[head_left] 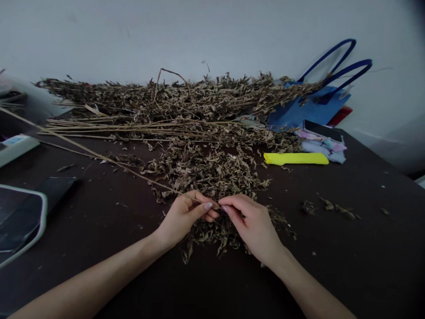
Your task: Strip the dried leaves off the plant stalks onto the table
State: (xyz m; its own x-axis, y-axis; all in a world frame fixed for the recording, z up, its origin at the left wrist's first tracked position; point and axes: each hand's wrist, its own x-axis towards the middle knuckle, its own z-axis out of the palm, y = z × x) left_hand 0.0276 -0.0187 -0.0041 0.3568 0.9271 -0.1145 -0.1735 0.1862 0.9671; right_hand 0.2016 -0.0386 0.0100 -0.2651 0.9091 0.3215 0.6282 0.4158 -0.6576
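A long dried plant stem [128, 169] runs from the upper left down to the middle of the table. My left hand [188, 214] is closed on it near its lower right end, thumb pressed against the fingers. Right beside it, my right hand [252, 221] pinches at the tip of the stem with thumb and forefinger; what exactly lies between those fingertips is too small to make out. Under and behind both hands spreads a loose heap of dried leaves [212, 171], partly hidden by them.
Behind lie bundles of dried leafy stalks [186, 98] along the wall. A blue bag [298, 111], a phone [321, 130] on crumpled cloth and a yellow strip [296, 158] are at the right. A white-framed object [43, 214] and a dark flat object [58, 191] are at the left.
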